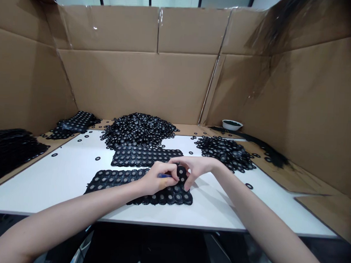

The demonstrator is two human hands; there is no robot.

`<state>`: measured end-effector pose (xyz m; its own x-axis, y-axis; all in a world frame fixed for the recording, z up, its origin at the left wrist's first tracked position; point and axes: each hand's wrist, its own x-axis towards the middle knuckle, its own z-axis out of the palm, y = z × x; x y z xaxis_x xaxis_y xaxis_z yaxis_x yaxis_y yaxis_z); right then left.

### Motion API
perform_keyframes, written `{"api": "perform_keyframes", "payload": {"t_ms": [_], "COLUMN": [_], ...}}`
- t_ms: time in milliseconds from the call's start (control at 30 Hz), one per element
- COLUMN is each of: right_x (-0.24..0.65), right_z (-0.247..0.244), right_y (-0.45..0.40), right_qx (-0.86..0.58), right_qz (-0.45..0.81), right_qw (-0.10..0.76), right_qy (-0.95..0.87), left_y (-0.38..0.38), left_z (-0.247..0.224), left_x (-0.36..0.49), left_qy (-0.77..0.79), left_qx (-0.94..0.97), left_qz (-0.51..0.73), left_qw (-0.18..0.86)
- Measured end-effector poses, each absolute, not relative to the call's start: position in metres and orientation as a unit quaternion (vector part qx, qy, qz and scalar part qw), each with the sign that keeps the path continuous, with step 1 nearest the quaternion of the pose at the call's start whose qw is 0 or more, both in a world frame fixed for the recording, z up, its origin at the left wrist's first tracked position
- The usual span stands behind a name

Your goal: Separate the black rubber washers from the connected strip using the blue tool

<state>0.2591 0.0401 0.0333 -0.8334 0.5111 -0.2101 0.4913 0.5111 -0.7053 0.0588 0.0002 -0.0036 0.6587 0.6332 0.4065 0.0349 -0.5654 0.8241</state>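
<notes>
- Left hand: we are pinching a thin blue tool in a clenched grip, its tip lying against the near rubber sheet.
- Near rubber sheet: lying flat on the white tabletop, full of black rings, both our hands resting on its right end.
- Right hand: we are curling our fingers over one black ring at the sheet's right end; whether the grip is grasping it, we cannot tell.
- Loose ring pile: sitting beyond our right hand.

Factory workbench (cardboard walls), black rings heaped.
</notes>
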Motion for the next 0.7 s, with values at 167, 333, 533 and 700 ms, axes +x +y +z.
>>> {"api": "perform_keyframes", "payload": {"t_ms": [167, 333, 533, 700], "right_x": [0.2568, 0.2568, 0.257, 0.2542], "right_z": [0.0356, 0.0315, 0.0311, 0.0346], "right_y": [0.0379, 0.04, 0.0396, 0.0372], "right_qx": [-0.267, -0.244, -0.232, -0.248], "right_qz": [0.402, 0.396, 0.397, 0.405], "right_qw": [0.023, 0.025, 0.028, 0.022], "right_qy": [-0.875, -0.885, -0.887, -0.88], "left_y": [0.0005, -0.0033, -0.0031, -0.0046], "left_z": [-0.0028, -0.0006, -0.0031, -0.0013], "left_x": [0.0553, 0.0563, 0.0581, 0.0587], "left_qy": [0.198, 0.206, 0.218, 0.232], "left_qx": [0.774, 0.78, 0.791, 0.774], "left_qz": [0.369, 0.334, 0.319, 0.314], "left_qw": [0.475, 0.487, 0.475, 0.498]}}
